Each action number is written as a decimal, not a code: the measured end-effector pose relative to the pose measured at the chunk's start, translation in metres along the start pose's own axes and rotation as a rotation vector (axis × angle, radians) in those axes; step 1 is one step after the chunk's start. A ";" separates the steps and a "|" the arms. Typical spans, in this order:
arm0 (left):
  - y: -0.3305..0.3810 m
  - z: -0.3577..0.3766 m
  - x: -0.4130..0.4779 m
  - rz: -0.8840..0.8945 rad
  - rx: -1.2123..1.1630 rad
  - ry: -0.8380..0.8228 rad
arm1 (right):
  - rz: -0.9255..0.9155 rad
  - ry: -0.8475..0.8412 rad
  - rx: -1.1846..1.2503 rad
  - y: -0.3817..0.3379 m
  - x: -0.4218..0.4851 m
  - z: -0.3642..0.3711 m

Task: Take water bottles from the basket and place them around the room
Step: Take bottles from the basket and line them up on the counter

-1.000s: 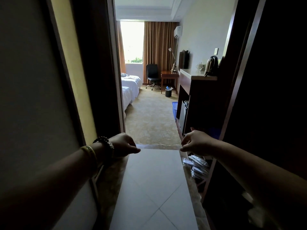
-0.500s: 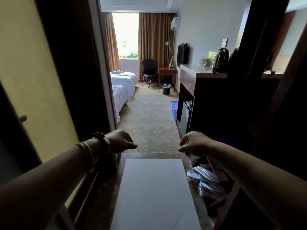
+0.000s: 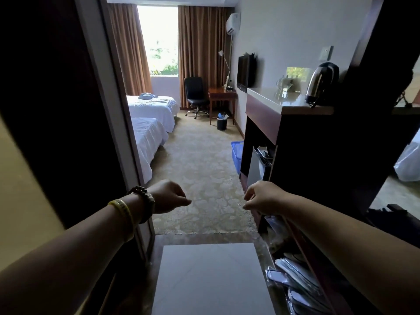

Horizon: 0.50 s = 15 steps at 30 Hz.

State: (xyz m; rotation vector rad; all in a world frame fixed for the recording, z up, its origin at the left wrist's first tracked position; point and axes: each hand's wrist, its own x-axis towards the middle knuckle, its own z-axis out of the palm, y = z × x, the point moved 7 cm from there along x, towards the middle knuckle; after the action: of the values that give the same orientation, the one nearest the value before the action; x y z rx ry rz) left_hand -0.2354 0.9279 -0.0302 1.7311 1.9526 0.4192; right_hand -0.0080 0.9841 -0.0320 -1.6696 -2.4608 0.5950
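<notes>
A blue plastic basket [image 3: 236, 154] stands on the carpet ahead, against the dark cabinet's left side; only part of it shows and its contents are hidden. No water bottle is visible. My left hand [image 3: 169, 196], with a bead bracelet and a yellow band on the wrist, is held out in front with the fingers curled in and nothing in it. My right hand [image 3: 261, 196] is held out at the same height, fingers also curled, holding nothing. Both hands are well short of the basket.
A dark door frame [image 3: 109, 110] is on the left, a dark cabinet [image 3: 306, 155] with a kettle [image 3: 321, 84] on its counter on the right. Two white beds [image 3: 147, 133], an office chair [image 3: 195, 94], desk, bin [image 3: 221, 122] and curtained window lie beyond. Packaged slippers [image 3: 293, 276] sit low right.
The view has moved forward through the entry hall toward the bedroom; the cabinet and basket are nearer. Both hands stay held out, curled and holding nothing.
</notes>
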 end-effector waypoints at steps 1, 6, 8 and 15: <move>-0.003 0.000 0.018 -0.008 -0.003 -0.007 | -0.005 -0.009 -0.008 0.002 0.020 -0.001; -0.015 -0.004 0.119 -0.042 -0.005 -0.027 | -0.023 -0.059 -0.029 0.017 0.130 -0.003; -0.019 -0.012 0.165 -0.057 -0.016 -0.001 | -0.031 -0.078 -0.041 0.026 0.179 -0.006; -0.024 -0.042 0.306 -0.108 0.000 0.038 | -0.041 -0.084 -0.008 0.048 0.333 -0.044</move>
State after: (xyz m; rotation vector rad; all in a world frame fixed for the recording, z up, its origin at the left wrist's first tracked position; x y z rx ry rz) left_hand -0.3007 1.2299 -0.0566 1.6192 2.0618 0.4159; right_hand -0.0825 1.3144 -0.0526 -1.6248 -2.5518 0.6642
